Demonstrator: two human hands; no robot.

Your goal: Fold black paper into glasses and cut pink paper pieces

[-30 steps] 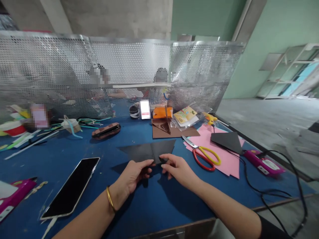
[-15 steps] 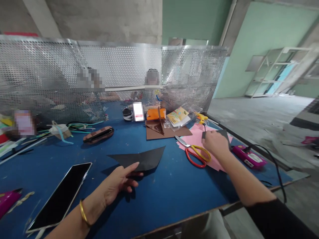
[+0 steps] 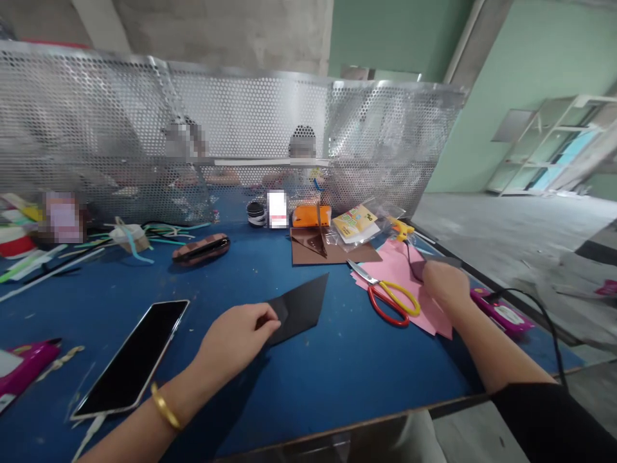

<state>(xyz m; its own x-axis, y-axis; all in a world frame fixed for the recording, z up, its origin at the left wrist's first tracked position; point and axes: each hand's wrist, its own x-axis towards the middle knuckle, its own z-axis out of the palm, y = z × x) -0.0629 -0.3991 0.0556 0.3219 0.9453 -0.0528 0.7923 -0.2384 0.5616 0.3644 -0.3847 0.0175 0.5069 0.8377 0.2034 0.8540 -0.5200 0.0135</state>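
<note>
My left hand [image 3: 236, 339], with a gold bangle on the wrist, lies closed over the near end of a folded black paper piece [image 3: 301, 307] on the blue table [image 3: 328, 379] and grips it. My right hand [image 3: 446, 285] reaches out to the right and closes on a second black paper piece [image 3: 418, 267] that lies on pink sheets [image 3: 398, 276]. Red and yellow scissors [image 3: 388, 298] lie on the pink sheets just left of that hand.
A phone [image 3: 135, 357] lies at the left. A brown sheet [image 3: 321, 247], an orange box [image 3: 313, 215], a yellow glue gun [image 3: 402, 228], a magenta tool [image 3: 504, 313] with a black cord and a perforated metal screen [image 3: 231, 128] surround the work area. People sit behind the screen.
My right hand left the folded black paper and went right to the black piece on the pink sheets. My left hand slid further over the folded paper and closed on it.
</note>
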